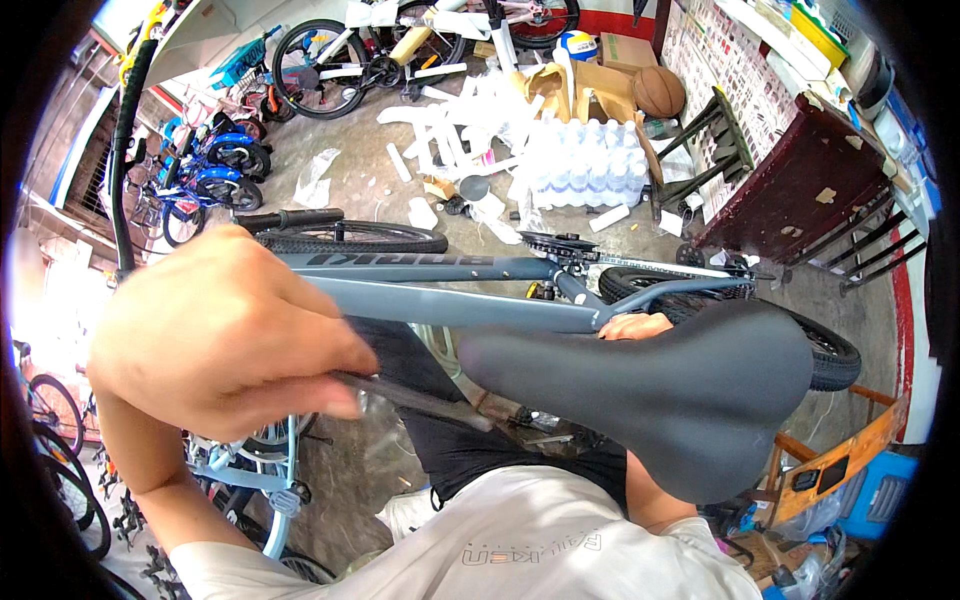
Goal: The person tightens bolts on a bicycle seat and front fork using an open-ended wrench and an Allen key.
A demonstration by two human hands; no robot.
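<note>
A grey-blue bicycle frame (450, 303) stretches across in front of me, with its chainring and rear wheel toward the right. Close to me is its black saddle (660, 390). My left hand (220, 330), raised large at the left, is closed round one end of a dark slim tool (425, 398). The tool is smeared by motion, so I cannot tell its exact kind; its far end points toward the saddle's nose. My right hand (637, 326) rests against the frame where it meets the seat area. The saddle hides most of that hand, including what its fingers do.
Beyond the bicycle lie white packing scraps (450, 130), wrapped bottles (585, 165) and a basketball (659, 92). A dark red cabinet (790, 190) stands right. Small blue bikes (225, 165) are far left, a light blue bike (240, 478) near left, a wooden stool (835, 470) near right.
</note>
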